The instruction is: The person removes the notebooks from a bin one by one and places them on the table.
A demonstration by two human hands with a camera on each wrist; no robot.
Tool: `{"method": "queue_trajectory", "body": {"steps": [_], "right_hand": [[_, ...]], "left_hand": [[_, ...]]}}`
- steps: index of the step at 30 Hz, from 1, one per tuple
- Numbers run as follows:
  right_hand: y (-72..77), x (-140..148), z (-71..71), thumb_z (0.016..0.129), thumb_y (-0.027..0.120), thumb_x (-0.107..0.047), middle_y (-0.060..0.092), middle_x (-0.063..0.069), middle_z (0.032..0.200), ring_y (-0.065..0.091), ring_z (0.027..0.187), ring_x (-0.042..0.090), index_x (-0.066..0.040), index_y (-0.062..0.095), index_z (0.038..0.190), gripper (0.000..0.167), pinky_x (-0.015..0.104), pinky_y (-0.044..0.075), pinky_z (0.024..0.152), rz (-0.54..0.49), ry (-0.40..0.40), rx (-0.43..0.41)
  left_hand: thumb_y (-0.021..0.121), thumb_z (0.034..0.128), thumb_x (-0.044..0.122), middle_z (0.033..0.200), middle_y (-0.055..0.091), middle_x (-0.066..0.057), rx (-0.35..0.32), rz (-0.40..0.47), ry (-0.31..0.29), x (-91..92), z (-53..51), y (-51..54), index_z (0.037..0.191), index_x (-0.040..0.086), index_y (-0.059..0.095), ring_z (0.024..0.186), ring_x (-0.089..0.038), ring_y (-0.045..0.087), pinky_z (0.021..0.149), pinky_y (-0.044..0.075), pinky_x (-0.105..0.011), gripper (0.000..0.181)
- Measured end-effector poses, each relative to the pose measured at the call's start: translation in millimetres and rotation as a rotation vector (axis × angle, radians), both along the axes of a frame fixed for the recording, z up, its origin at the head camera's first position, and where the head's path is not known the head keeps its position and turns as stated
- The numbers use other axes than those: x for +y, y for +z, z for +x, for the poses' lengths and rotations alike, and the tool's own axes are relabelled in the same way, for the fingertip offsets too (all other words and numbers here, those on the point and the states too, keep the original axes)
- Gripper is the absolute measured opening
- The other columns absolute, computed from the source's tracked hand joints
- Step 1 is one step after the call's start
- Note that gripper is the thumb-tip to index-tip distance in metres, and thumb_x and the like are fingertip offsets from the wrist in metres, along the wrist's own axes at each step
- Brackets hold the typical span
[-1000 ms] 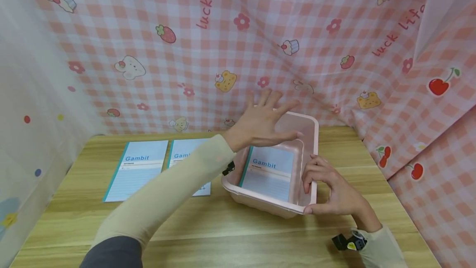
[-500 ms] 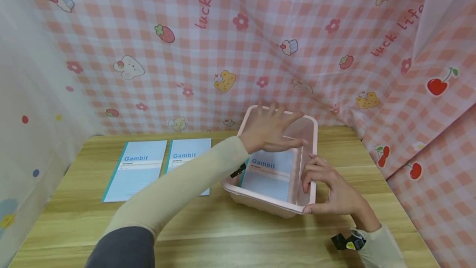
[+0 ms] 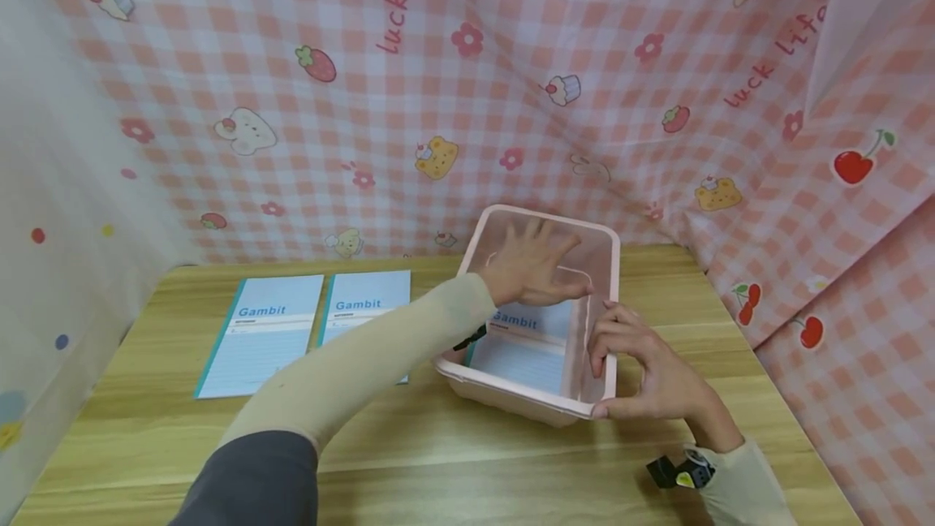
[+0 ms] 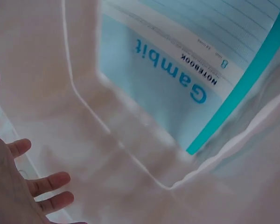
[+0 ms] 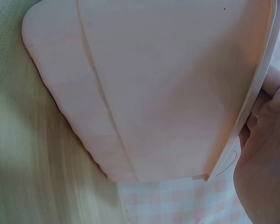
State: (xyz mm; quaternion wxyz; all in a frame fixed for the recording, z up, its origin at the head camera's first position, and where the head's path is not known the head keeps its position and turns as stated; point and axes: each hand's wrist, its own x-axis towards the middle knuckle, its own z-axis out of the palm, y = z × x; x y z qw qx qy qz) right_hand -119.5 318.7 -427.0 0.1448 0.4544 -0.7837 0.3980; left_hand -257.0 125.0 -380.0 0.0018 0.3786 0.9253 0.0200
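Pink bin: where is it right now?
In the head view, the pink bin is on the table, right of centre and right of the two loose notebooks; the right hand grips its near right corner.

You've got a pale pink plastic bin [image 3: 597,260], rect. w/ rounded corners, standing open side up on the bench [image 3: 453,477], a bit R of ctr, far end by the bench's back edge. It's turned slightly: near-R corner sits nearer the bench's front edge than near-L. Inside you see a closed notebook [image 3: 520,362], lt blue w/ teal spine on the L, flat on the bin's floor, cover up, "Gambit" end toward the back edge, lined part toward you, w/ a gap to the bin's far wall.
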Motion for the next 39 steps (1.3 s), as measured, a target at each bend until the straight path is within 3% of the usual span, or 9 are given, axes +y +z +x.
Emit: {"method": "queue_trajectory", "body": {"steps": [3, 10, 13, 18, 25, 32, 39], "right_hand": [[1.2, 0.0, 0.1, 0.070, 0.093, -0.044, 0.060, -0.010, 0.087, 0.047, 0.098, 0.012, -0.024, 0.063, 0.086, 0.039, 0.032, 0.021, 0.120, 0.001, -0.007, -0.007], [0.9, -1.3, 0.1, 0.068, 0.094, -0.042, 0.059, -0.009, 0.087, 0.046, 0.101, 0.015, -0.024, 0.064, 0.086, 0.040, 0.032, 0.027, 0.107, -0.003, 0.004, 0.003], [-0.1, -2.0, -0.2, 0.069, 0.094, -0.042, 0.059, -0.009, 0.087, 0.046, 0.101, 0.016, -0.023, 0.064, 0.086, 0.040, 0.034, 0.026, 0.111, -0.004, 0.011, 0.007], [0.2, -0.5, -0.1, 0.069, 0.093, -0.043, 0.057, -0.009, 0.086, 0.045, 0.103, 0.016, -0.023, 0.063, 0.086, 0.040, 0.034, 0.024, 0.115, -0.007, 0.008, 0.007], [1.4, 0.5, 0.7, 0.069, 0.094, -0.041, 0.057, -0.010, 0.087, 0.047, 0.102, 0.014, -0.023, 0.063, 0.087, 0.040, 0.034, 0.017, 0.125, 0.000, 0.001, 0.005], [0.8, 1.2, 0.2, 0.069, 0.094, -0.042, 0.058, -0.010, 0.087, 0.047, 0.101, 0.015, -0.023, 0.063, 0.087, 0.040, 0.034, 0.017, 0.123, -0.005, 0.001, 0.003], [-1.0, 0.2, -0.1, 0.069, 0.094, -0.044, 0.059, -0.009, 0.088, 0.047, 0.103, 0.018, -0.023, 0.063, 0.087, 0.041, 0.035, 0.016, 0.125, -0.004, -0.004, 0.002]], "left_hand": [[0.037, 0.0921, 0.083, 0.157, 0.039, -0.009, -0.030, -0.004, 0.009, 2.6, -0.7, -4.7, 0.156, 0.035, 0.035, 0.147, -0.033, 0.033, 0.114, 0.028, -0.069, 0.080], [0.038, 0.0916, 0.083, 0.161, 0.034, -0.011, -0.078, -0.024, 0.068, 12.9, -1.1, -19.6, 0.157, 0.034, 0.032, 0.149, -0.035, 0.031, 0.116, 0.028, -0.068, 0.082], [0.038, 0.0900, 0.085, 0.163, 0.032, -0.012, -0.082, -0.051, 0.097, 15.5, -0.7, -27.4, 0.160, 0.033, 0.027, 0.151, -0.037, 0.030, 0.115, 0.029, -0.068, 0.087], [0.036, 0.0898, 0.086, 0.162, 0.032, -0.012, -0.073, -0.101, 0.085, 19.9, -1.5, -39.1, 0.160, 0.032, 0.025, 0.150, -0.038, 0.030, 0.113, 0.031, -0.070, 0.089], [0.036, 0.0917, 0.083, 0.168, 0.021, -0.016, -0.192, -0.173, 0.136, 21.3, -2.7, -46.8, 0.166, 0.031, 0.011, 0.157, -0.037, 0.018, 0.117, 0.026, -0.071, 0.094], [0.039, 0.0887, 0.085, 0.165, 0.028, -0.013, -0.175, -0.234, 0.168, 23.5, -0.2, -58.2, 0.164, 0.026, 0.019, 0.155, -0.032, 0.025, 0.115, 0.031, -0.066, 0.098], [0.039, 0.0904, 0.084, 0.170, 0.022, -0.013, -0.261, -0.240, 0.172, 15.5, 7.7, -57.7, 0.166, 0.022, 0.014, 0.157, -0.030, 0.023, 0.119, 0.035, -0.055, 0.101]]}}
